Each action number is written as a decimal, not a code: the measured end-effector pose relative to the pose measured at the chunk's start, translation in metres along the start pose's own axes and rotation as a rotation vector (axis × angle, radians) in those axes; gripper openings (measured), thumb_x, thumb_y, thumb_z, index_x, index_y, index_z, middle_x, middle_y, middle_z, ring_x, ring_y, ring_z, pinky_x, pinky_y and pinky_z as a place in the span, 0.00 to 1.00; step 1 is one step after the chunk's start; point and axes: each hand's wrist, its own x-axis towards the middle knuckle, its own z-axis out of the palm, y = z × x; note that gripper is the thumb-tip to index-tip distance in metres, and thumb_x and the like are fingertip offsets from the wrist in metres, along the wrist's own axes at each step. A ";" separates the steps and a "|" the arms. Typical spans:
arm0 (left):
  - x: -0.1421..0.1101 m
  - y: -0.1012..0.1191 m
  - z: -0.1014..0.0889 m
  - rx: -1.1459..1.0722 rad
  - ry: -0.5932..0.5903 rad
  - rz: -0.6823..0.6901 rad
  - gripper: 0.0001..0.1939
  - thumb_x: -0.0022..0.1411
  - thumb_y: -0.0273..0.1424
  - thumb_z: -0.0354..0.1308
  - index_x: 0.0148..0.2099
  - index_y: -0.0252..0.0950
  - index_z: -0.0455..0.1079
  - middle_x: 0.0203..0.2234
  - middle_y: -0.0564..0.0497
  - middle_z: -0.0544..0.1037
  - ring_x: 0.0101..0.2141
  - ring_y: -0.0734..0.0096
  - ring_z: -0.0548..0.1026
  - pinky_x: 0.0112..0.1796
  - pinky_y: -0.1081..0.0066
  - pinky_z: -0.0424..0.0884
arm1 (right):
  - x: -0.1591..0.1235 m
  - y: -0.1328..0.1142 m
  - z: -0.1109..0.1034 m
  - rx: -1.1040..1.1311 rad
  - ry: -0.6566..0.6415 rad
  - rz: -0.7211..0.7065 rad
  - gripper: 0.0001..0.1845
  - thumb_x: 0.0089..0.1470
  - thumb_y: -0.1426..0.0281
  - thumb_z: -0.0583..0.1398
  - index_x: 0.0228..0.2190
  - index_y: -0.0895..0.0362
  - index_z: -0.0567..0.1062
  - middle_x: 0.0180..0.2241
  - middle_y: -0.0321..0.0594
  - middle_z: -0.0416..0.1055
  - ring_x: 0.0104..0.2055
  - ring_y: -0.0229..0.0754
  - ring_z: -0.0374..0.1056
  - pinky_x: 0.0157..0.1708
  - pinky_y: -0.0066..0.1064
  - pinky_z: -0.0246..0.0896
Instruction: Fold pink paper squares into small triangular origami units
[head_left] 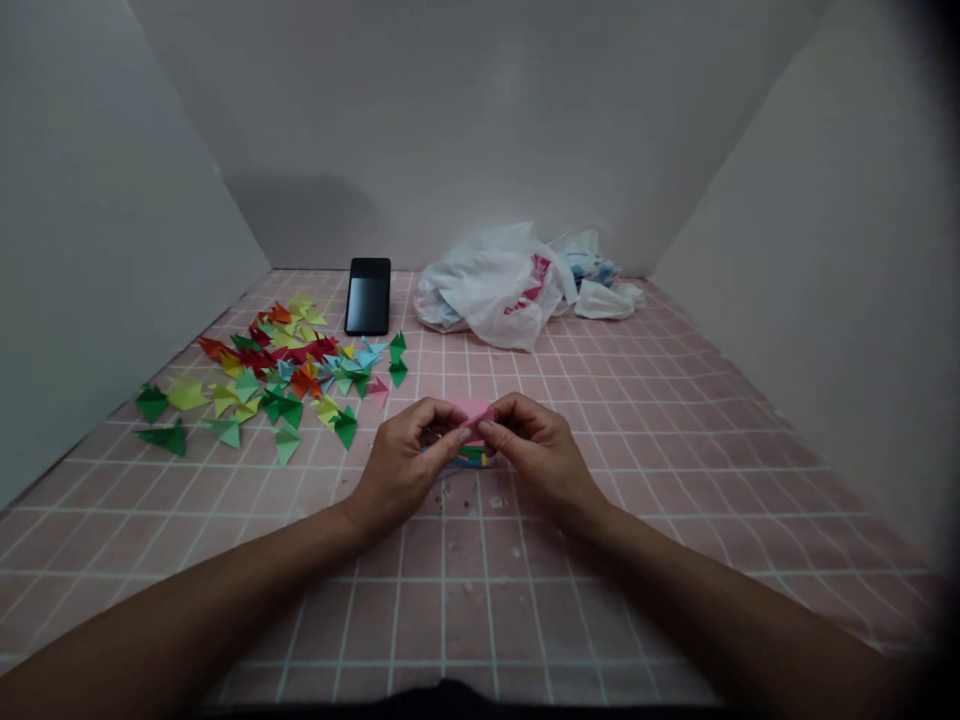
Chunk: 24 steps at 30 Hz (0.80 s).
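A small pink sheet of origami paper is held up between both hands over the middle of the table. My left hand pinches its left side with thumb and fingers. From the right, my right hand pinches the paper's other side, the two thumbs nearly meeting. The paper looks partly folded, but its exact shape is hidden by the fingers. Just below the hands lies a small stack of coloured paper, with green, blue and yellow showing; the hands cover part of it.
Many folded paper cranes in several colours lie spread on the left. Behind them a black phone leans upright. A white plastic bag and a crumpled packet sit at the back. White scraps dot the pink checked cloth; pale walls enclose the table.
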 end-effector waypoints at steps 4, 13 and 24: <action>0.001 0.001 -0.001 0.117 -0.002 0.055 0.05 0.62 0.31 0.61 0.34 0.35 0.73 0.28 0.51 0.75 0.30 0.72 0.73 0.32 0.73 0.67 | 0.001 0.002 0.000 0.058 0.017 0.014 0.08 0.51 0.67 0.65 0.27 0.56 0.72 0.25 0.31 0.67 0.27 0.34 0.63 0.30 0.28 0.60; 0.001 0.005 -0.004 0.128 -0.061 0.081 0.06 0.63 0.30 0.59 0.33 0.35 0.72 0.27 0.52 0.74 0.29 0.73 0.72 0.32 0.73 0.67 | 0.002 0.000 -0.002 -0.087 -0.025 -0.039 0.08 0.51 0.67 0.65 0.24 0.56 0.73 0.24 0.32 0.68 0.27 0.35 0.63 0.30 0.29 0.59; 0.000 0.003 -0.006 0.130 -0.074 0.098 0.06 0.64 0.29 0.56 0.33 0.36 0.69 0.27 0.52 0.73 0.29 0.72 0.70 0.31 0.72 0.65 | -0.002 -0.011 -0.003 -0.203 -0.044 -0.079 0.12 0.56 0.66 0.60 0.23 0.56 0.75 0.22 0.33 0.68 0.26 0.36 0.63 0.29 0.29 0.58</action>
